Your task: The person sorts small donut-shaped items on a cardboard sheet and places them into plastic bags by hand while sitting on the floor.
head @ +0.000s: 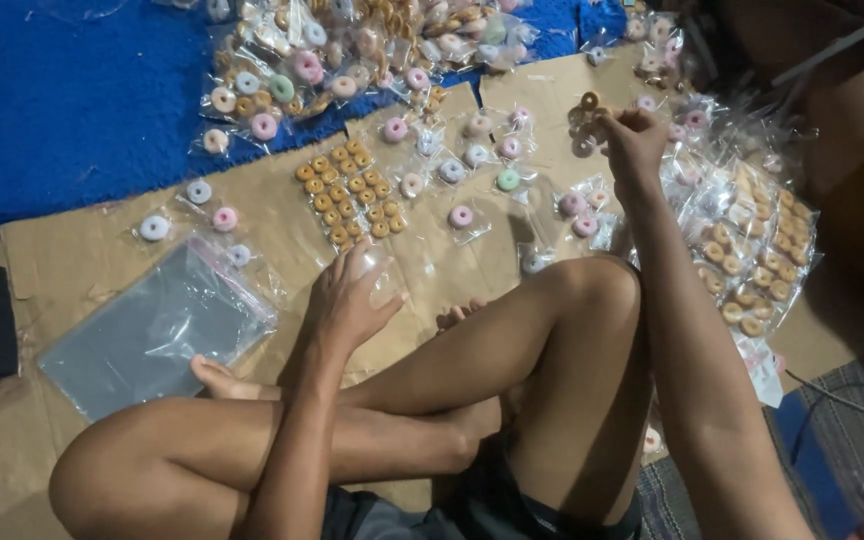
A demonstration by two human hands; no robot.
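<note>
While legs cross, hands [352, 295] apart; right [632, 135] raised.

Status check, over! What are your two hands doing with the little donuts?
Left hand shut on a small clear bag. Right hand pinching a small brown donut, lifted. Bagged donuts scattered on cardboard; raised knee between hands.

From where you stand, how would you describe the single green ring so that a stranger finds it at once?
Start at the brown cardboard sheet on the floor, beside the blue mat. Just left of the raised right hand lies a loose group of small iced rings in clear wrappers. The green ring is the only mint-green one there; its neighbours are pink or pale.
</note>
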